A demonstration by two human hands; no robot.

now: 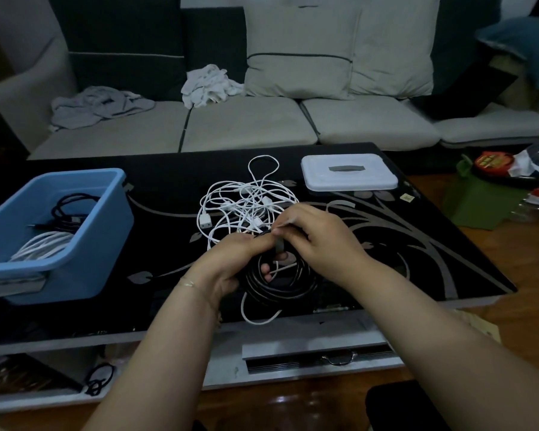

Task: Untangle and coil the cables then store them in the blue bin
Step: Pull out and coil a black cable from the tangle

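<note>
A tangle of white cables (246, 200) lies in the middle of the black table (417, 244). Just in front of it a black cable (280, 284) hangs in loops from both hands. My left hand (227, 259) grips the top of the black coil. My right hand (311, 234) pinches the black cable's end at the same spot. A white cable loop (255, 318) trails over the table's front edge. The blue bin (84, 231) stands at the left and holds a coiled black cable (69, 209) and a coiled white cable (44, 244).
A white lid (349, 172) lies on the table at the back right. Behind the table is a sofa (249, 122) with cushions and crumpled cloths. A green stool (479, 197) with clutter stands on the floor at the right. A drawer handle (336, 359) sits below the table's front edge.
</note>
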